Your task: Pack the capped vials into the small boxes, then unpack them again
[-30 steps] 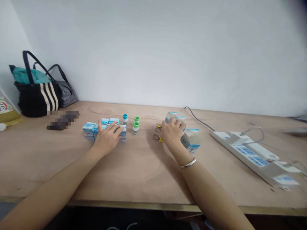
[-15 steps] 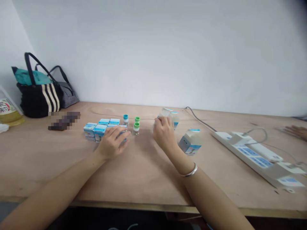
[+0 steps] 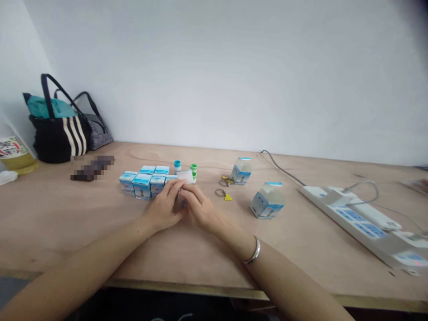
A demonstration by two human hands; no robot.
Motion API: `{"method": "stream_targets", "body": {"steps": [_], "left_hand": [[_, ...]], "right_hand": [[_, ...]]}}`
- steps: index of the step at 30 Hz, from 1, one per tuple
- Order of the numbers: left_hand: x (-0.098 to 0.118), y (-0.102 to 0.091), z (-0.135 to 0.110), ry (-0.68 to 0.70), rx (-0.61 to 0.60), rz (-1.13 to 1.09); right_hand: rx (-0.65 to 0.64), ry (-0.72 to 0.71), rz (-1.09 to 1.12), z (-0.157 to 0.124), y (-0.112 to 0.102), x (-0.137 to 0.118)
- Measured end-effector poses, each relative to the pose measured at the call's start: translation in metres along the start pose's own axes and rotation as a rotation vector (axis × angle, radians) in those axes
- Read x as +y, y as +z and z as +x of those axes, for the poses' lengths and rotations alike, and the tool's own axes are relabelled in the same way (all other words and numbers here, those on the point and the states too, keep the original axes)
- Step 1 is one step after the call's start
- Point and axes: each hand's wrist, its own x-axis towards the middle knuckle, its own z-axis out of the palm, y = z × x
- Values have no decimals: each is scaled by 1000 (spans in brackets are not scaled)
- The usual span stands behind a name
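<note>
My left hand (image 3: 163, 206) and my right hand (image 3: 204, 213) meet at the right end of a row of several small blue-and-white boxes (image 3: 143, 183). Together their fingers pinch one small box (image 3: 186, 177) whose white flap sticks up above the fingertips. Right behind it stand a blue-capped vial (image 3: 177, 165) and a green-capped vial (image 3: 193, 168). Two more boxes with pale tops stand apart to the right, one further back (image 3: 241, 170) and one nearer (image 3: 267, 199). A silver bangle (image 3: 253, 252) sits on my right wrist.
Two key rings (image 3: 222, 192) with a yellow tag lie between the hands and the right boxes. A white power strip (image 3: 364, 221) with cables lies at the right. Bags (image 3: 62, 129), a bottle (image 3: 15, 154) and a blurred dark object (image 3: 92, 167) sit at the left on the wooden table (image 3: 200, 254).
My right hand let go of the far box, left it standing, and moved left to join my left hand on a box at the row's right end.
</note>
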Motion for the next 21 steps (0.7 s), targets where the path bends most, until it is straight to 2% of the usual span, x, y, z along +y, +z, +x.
{"method": "stream_targets", "body": {"steps": [7,10,12,14,16,19,21], "left_hand": [[1,1,4,-28,24,0],[3,3,5,-40,45,3],[4,3,5,-35,56,12],[3,1,5,-33,69,18],[1,-1,3,-33,61,11],[-1,-3,1,-23,23,-22],[-1,-3,0,-11,-6,-53]], "right_hand": [[227,139,106,5,-8,-5],[334,231,70,7,-12,6],[358,303,8,7,-14,21],[307,377,-73,6,-13,41],[174,422,-183,4,-11,60],[18,405,-294,-1,-7,78],[-26,372,-324,-2,-8,81]]}}
